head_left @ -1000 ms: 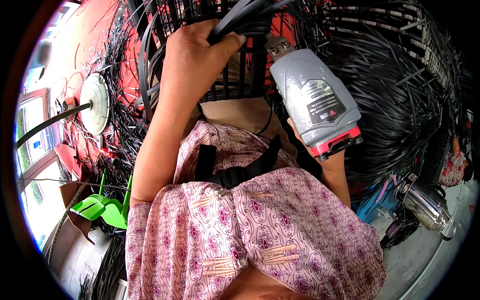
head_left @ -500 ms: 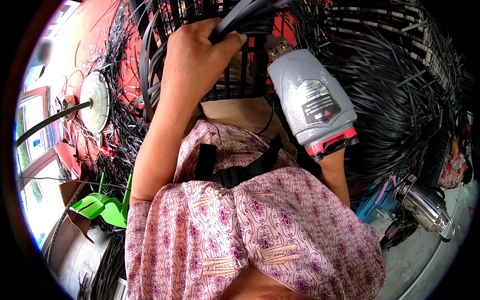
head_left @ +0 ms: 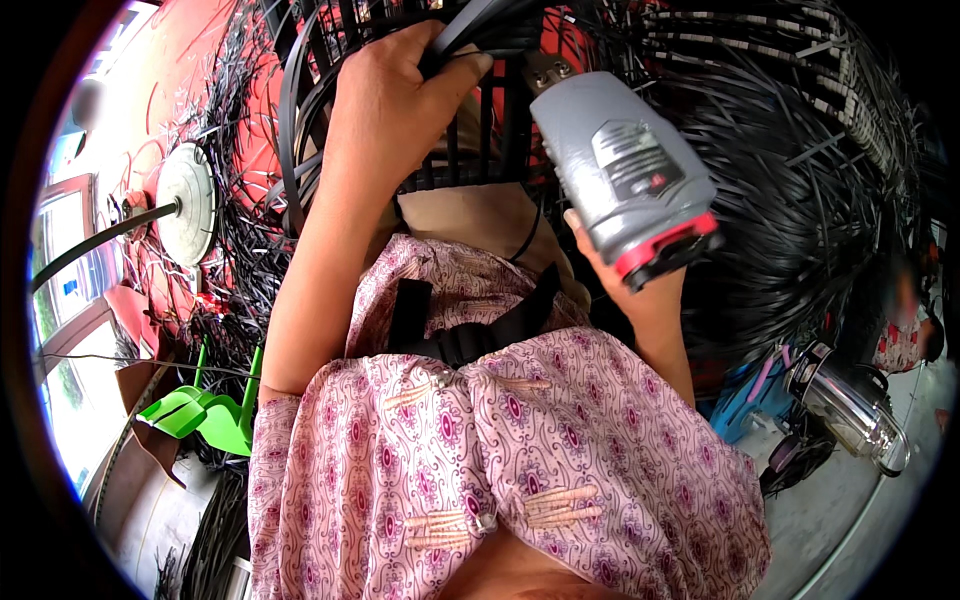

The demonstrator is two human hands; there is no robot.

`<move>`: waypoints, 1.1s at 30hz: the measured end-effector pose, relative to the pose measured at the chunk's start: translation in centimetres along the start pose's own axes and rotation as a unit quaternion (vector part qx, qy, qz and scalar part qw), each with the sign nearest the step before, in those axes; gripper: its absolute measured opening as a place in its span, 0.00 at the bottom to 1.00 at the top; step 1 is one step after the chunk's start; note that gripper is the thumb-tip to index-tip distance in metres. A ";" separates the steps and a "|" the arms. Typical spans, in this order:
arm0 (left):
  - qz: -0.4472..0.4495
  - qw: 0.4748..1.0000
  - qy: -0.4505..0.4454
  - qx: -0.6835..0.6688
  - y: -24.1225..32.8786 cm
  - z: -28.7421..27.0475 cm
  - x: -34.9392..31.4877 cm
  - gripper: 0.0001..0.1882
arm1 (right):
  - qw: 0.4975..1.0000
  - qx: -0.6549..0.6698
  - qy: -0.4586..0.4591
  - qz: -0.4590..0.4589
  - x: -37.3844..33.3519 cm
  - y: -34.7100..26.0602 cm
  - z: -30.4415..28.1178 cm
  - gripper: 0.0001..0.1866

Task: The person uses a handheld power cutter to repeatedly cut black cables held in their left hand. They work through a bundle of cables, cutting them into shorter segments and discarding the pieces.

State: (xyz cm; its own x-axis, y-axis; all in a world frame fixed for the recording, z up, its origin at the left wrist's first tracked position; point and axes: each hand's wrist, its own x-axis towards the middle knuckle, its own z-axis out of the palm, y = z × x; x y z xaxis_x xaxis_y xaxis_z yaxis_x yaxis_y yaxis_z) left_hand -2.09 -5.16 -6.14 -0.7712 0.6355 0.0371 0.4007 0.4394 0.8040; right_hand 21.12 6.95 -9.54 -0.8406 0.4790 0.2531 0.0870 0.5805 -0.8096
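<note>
My left hand (head_left: 395,115) is closed around a bunch of flat black plastic strips (head_left: 478,22) at the top of a black woven basket-like frame (head_left: 487,120). Its thumb lies across the strips. In my right hand (head_left: 645,295) is a grey power tool (head_left: 575,125) with a red-and-black rear end and a screwed metal plate at its front. That plate sits against or just over the frame's right side; contact cannot be made out. The tool's body hides most of the right hand's fingers.
Loose black strips (head_left: 770,230) heap up at the right, beside a pale-edged woven piece (head_left: 850,100). On the left are a round pale fan-like disc (head_left: 187,205) and green plastic scoops (head_left: 215,415). A shiny metal-and-glass kettle (head_left: 840,400) stands at lower right.
The grey power tool has shifted slightly up and left and tilted, so more of my right hand shows below it. My left hand has risen slightly, still gripping the strips.
</note>
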 end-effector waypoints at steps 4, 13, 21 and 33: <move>0.073 0.996 -0.013 -0.040 -1.0 0.1 -0.9 0.17 | 0.991 0.070 0.076 0.085 -1.8 -0.2 -0.2 0.14; 0.070 0.990 -0.078 -0.092 -1.8 -0.4 -0.7 0.13 | 0.973 0.131 0.129 0.138 -3.8 -0.6 -1.7 0.14; 0.159 0.987 -0.003 0.005 -1.3 -0.3 -0.7 0.15 | 0.990 0.089 0.073 0.082 -4.6 -0.7 -1.0 0.19; 0.061 0.995 -0.078 0.032 -0.9 -1.4 0.2 0.17 | 0.999 0.034 -0.002 0.028 -2.9 -0.2 -0.3 0.18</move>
State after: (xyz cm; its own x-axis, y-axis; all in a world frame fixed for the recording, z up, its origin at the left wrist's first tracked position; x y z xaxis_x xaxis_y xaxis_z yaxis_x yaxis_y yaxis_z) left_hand -3.33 -6.28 -6.09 -0.6302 0.7756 0.0354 0.5218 0.3894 0.7590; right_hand 23.70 5.64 -9.97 -0.8373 0.5072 0.2042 0.0982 0.5069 -0.8564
